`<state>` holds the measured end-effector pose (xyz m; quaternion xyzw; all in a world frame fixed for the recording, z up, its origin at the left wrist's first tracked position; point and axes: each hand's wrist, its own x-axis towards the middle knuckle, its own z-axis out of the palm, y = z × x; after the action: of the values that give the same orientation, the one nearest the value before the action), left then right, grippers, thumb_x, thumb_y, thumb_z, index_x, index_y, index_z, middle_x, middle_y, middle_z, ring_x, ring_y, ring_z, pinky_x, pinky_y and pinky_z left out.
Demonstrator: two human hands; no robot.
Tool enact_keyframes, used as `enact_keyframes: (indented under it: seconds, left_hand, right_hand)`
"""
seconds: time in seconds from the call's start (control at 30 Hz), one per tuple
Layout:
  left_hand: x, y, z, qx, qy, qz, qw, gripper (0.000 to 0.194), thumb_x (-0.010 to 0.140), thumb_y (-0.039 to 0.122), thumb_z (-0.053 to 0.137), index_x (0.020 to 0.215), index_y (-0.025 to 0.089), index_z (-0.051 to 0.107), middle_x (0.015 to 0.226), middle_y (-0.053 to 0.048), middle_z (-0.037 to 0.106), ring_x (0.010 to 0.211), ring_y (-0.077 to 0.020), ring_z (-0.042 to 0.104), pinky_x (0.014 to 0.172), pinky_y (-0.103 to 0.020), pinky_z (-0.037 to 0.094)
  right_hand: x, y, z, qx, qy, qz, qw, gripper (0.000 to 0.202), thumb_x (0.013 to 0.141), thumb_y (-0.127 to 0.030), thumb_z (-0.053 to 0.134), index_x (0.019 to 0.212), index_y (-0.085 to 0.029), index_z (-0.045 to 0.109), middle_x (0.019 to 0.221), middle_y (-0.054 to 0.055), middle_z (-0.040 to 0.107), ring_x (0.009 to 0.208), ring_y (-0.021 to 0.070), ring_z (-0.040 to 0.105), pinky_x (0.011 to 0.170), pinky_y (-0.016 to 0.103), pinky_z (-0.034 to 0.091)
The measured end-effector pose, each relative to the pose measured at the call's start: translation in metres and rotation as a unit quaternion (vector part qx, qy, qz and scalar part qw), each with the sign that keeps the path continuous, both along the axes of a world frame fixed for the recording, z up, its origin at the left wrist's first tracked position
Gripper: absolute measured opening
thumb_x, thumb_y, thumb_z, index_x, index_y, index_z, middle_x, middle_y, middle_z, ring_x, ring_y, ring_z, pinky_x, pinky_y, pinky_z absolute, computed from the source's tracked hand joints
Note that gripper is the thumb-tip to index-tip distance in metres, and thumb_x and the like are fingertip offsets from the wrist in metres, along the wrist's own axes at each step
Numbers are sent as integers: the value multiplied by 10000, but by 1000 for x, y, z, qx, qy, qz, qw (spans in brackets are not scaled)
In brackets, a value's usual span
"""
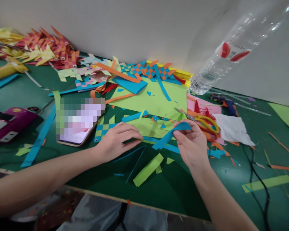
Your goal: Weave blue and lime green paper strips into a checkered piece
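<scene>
Just this side of the large, flat lime-green paper sheet (pixel 159 104), the right hand (pixel 192 144) pinches a curling blue paper strip (pixel 168 137) between thumb and fingers. The left hand (pixel 118 141), further left before the sheet, has loosely curved, slightly parted fingers; whether they grip anything, I can't tell. A tall clear plastic bottle (pixel 227 53) stands just right of the sheet.

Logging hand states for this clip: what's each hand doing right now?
Left hand: loosely curved, thumb and fingers slightly apart; whether it grips anything cannot be told.
Right hand: closed, pinching a bent blue paper strip between thumb and fingers.
</scene>
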<state>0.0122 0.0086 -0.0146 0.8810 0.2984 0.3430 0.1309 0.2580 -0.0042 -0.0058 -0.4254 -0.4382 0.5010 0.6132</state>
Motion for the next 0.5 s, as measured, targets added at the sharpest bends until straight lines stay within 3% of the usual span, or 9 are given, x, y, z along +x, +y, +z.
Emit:
enact_keyframes:
  seconds: [0.2,0.5]
  left_hand:
    - [0,-1,1,-8,18,2,1000,91,872,163,580,932,212,627,890,-12,670,874,-134,626,795,-290,470]
    - [1,-1,0,-21,11,-13,1000,104,885,158,551,919,208,636,975,-34,618,944,-138,611,835,-288,488]
  right_hand:
    - [-2,3,0,-72,58,-33,995,263,632,-202,793,861,-240,670,759,-34,677,679,97,635,602,223,552]
    - [1,4,-3,-79,59,-53,994,260,670,-281,787,893,-229,664,709,-33,684,617,119,644,600,276,575]
